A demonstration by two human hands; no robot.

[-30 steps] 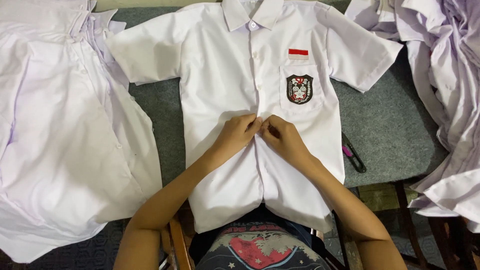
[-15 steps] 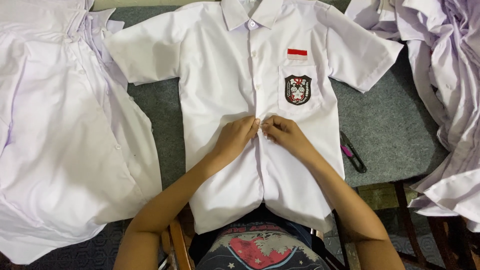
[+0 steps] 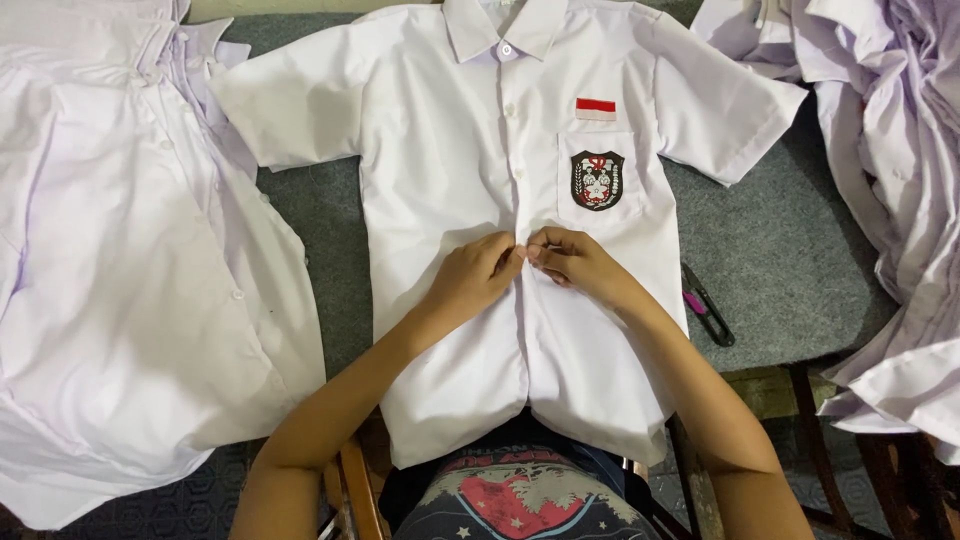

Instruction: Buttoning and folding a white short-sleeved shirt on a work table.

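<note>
1. A white short-sleeved cotton shirt (image 3: 450, 200) lies face up and spread flat in the middle of the grey felt-covered surface (image 3: 780, 250). Its collar points to the far edge; its hem hangs over the near edge toward the person's lap.
2. The shirt carries a dark shield-shaped badge (image 3: 597, 180) on the chest pocket, with a small red and white strip (image 3: 596, 108) just above it.
3. The left hand (image 3: 470, 280) and the right hand (image 3: 570, 262) meet at the button placket, about midway down the front. Each grip is pinched together on the placket cloth, fingertips of the two hands touching. Whether a button sits between them cannot be told.
4. Both sleeves lie fully spread. The left sleeve end touches the neighbouring garments; the right sleeve end stops just short of the pile on that side.
5. Bare grey surface shows on either side of the shirt body, wider on the right.
6. A small black thread snip with a pink part (image 3: 705, 305) lies on that bare area, just beside the shirt's right side seam and near the right forearm.
7. A flat stack of white shirts (image 3: 130, 300) covers the left portion of the surface.
8. A loose heap of white shirts (image 3: 900, 200) occupies the right edge and spills over it.
</note>
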